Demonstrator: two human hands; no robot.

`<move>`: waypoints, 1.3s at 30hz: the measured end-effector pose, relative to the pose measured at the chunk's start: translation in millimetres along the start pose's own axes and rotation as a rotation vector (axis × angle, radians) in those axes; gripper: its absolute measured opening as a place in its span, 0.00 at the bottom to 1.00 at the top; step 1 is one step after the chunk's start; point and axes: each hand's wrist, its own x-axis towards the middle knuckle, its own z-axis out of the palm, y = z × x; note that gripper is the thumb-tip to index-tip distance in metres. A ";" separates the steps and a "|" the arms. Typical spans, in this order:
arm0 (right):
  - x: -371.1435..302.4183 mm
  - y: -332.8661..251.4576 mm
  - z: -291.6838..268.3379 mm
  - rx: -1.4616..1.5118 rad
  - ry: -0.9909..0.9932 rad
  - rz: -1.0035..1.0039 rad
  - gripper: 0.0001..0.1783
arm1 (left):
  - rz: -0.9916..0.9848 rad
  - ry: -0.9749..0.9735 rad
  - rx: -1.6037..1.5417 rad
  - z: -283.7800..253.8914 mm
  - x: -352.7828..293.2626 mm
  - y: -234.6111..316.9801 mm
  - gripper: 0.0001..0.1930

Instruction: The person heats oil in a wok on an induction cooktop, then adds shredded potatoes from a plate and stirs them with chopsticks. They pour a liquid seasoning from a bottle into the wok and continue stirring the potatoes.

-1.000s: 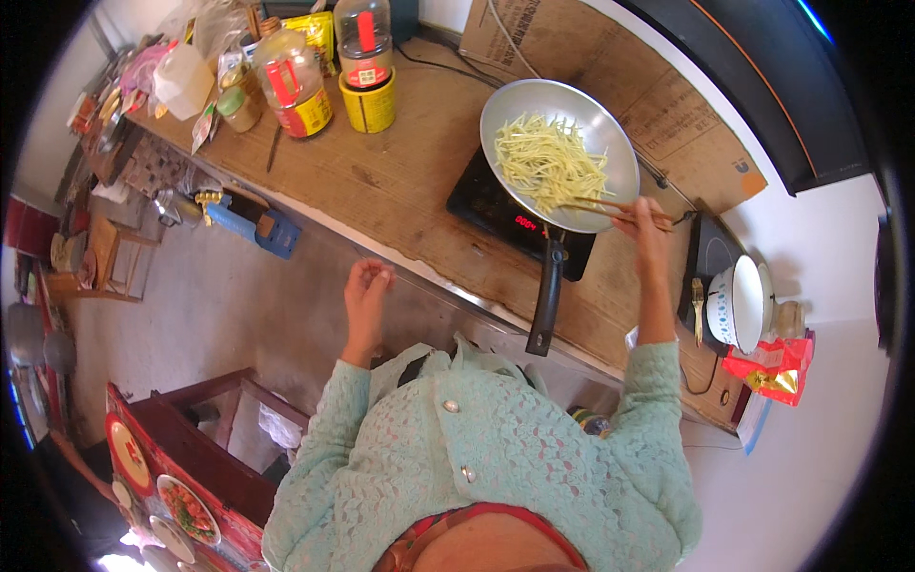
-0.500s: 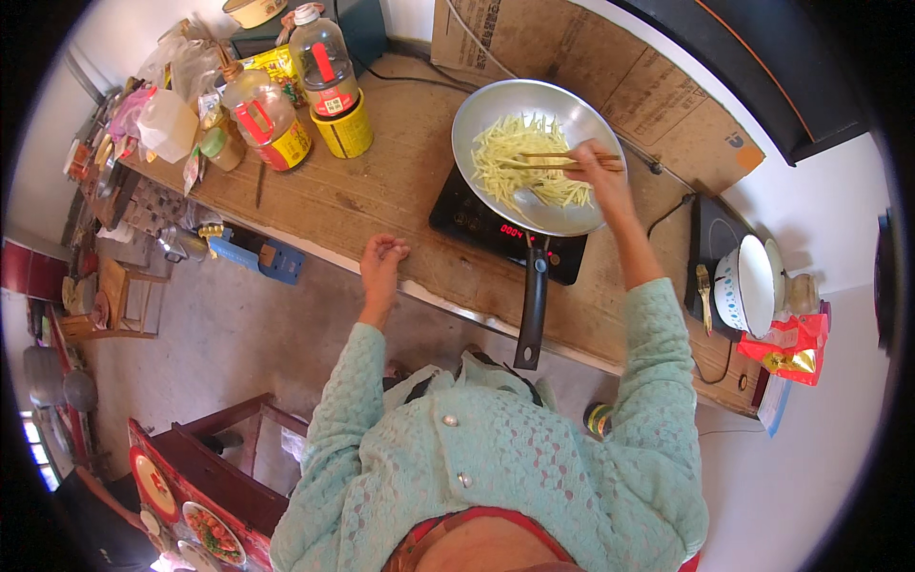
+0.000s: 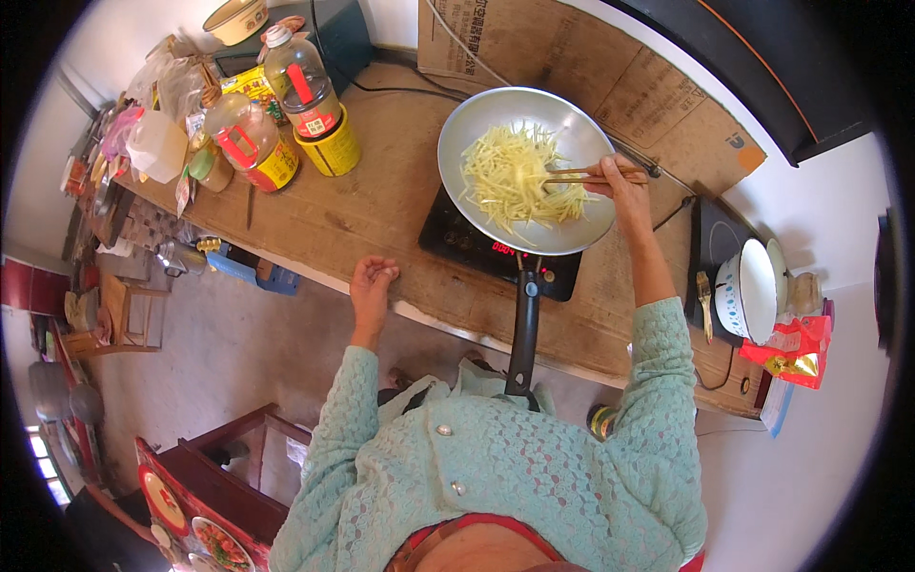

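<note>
Pale yellow-green shredded vegetable strips (image 3: 515, 172) lie heaped in a light-coloured frying pan (image 3: 477, 112) with a black handle. Under the pan is a black induction cooker (image 3: 457, 238) with a lit red display. My right hand (image 3: 620, 179) grips a pair of wooden chopsticks (image 3: 568, 176) over the pan's right side, their tips among the strips. By the counter's front edge, left of the pan handle, my left hand (image 3: 373, 283) hangs with its fingers loosely curled in and nothing seen in them.
Two large sauce bottles (image 3: 255, 143) and a yellow tub (image 3: 334, 151) stand at the back left of the counter (image 3: 372, 205). To the right are a white enamel pot (image 3: 746, 291), a brush (image 3: 704, 305) and a red packet (image 3: 799, 351). Cardboard (image 3: 591, 71) leans behind the pan.
My right hand and the chopsticks have shifted right across the pan, and the strips are heaped differently. My left hand stays near the counter edge, slightly lower in the picture. The view has tilted a little.
</note>
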 end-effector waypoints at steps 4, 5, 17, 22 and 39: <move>1.9 -23.9 26.3 0.037 -0.006 -0.062 0.16 | 0.008 -0.016 -0.034 -2.6 0.1 -1.2 0.09; 7.0 -24.4 34.1 0.035 -0.004 -0.063 0.16 | 0.011 -0.029 -0.041 -3.0 0.8 -2.1 0.09; -4.2 -32.0 -24.2 -0.093 -0.056 0.059 0.15 | 0.005 -0.009 -0.020 -3.0 -2.7 -2.3 0.09; -32.1 -41.0 -57.1 -0.201 0.062 0.081 0.15 | 0.036 -0.042 0.032 -2.4 -3.1 0.2 0.09; -15.4 1.1 19.9 -0.015 -0.224 0.054 0.15 | 0.044 -0.039 0.024 -3.6 -5.3 -2.0 0.10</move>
